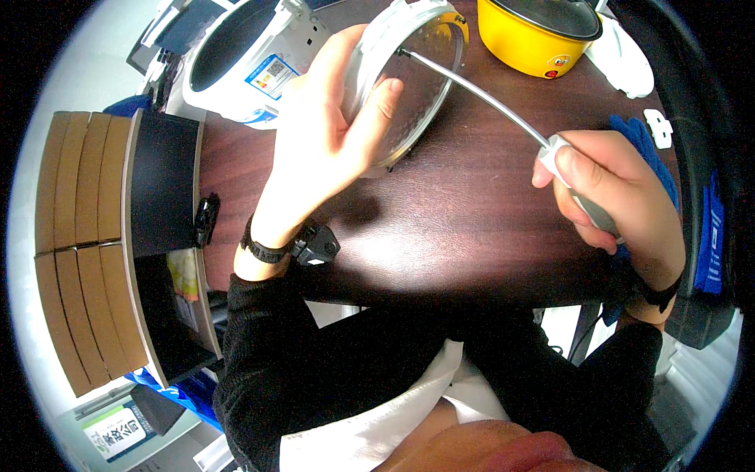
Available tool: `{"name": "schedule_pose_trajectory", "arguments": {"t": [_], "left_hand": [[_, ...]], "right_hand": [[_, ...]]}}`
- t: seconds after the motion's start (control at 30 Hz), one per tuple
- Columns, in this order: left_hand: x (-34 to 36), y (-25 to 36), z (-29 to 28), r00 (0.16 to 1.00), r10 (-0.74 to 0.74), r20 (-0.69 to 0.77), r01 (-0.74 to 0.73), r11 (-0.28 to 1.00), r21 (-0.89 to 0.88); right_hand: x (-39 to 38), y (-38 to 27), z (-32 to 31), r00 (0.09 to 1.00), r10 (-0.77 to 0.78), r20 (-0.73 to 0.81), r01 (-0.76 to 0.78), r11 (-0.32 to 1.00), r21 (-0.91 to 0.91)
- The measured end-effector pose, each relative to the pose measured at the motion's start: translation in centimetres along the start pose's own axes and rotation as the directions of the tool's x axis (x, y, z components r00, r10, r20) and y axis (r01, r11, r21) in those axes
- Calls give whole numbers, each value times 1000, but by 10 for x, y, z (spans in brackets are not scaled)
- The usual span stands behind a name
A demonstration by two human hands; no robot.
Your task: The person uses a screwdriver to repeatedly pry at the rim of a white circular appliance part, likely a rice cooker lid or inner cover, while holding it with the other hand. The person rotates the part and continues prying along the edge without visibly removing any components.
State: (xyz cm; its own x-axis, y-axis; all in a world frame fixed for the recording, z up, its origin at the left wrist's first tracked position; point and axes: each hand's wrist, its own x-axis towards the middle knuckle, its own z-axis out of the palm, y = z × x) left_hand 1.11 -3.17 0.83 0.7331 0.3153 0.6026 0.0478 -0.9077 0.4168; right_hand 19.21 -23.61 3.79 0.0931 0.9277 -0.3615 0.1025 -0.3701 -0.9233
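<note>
My left hand [330,134] grips a round white lid [417,12] with a translucent, ringed middle, tilted up on edge over the upper middle of the table. My right hand [609,185], at the right, is closed around the white-and-grey handle of a screwdriver [487,98]. Its long metal shaft reaches up-left to a small dark spot on the lid, just beside my left fingers; whether it sits in a screw is too small to tell. The thumb of my left hand lies over the lid's near side.
Behind sit a white appliance body [203,98] with dark interior and a yellow pot [511,43]. White pieces [625,63] and a blue cloth [651,138] lie rightward on the dark wooden table [440,236]. Several cardboard boxes [79,181] fill a shelf unit at left, near a black object [206,220].
</note>
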Motion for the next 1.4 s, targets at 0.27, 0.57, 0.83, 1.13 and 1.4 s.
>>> {"name": "schedule_pose_trajectory", "arguments": {"t": [0.27, 0.57, 0.83, 1.13, 1.4], "left_hand": [[0, -8, -2, 992, -120, 31, 123, 977, -172], [6, -17, -5, 997, -74, 36, 79, 983, -163], [6, -14, -5, 990, -122, 68, 135, 964, -228], [5, -13, -8, 996, -35, 77, 49, 980, -194], [5, -19, -6, 999, 30, 27, -26, 991, -128]], "right_hand": [[10, 1, 0, 973, 67, 221, -162, 879, 449], [12, 15, 19, 835, -488, -253, 298, 788, -539], [13, 20, 20, 803, -546, -240, 320, 733, -600], [2, 14, 15, 663, -699, -267, 96, 433, -896], [16, 21, 20, 834, -486, -263, 282, 784, -553]]}}
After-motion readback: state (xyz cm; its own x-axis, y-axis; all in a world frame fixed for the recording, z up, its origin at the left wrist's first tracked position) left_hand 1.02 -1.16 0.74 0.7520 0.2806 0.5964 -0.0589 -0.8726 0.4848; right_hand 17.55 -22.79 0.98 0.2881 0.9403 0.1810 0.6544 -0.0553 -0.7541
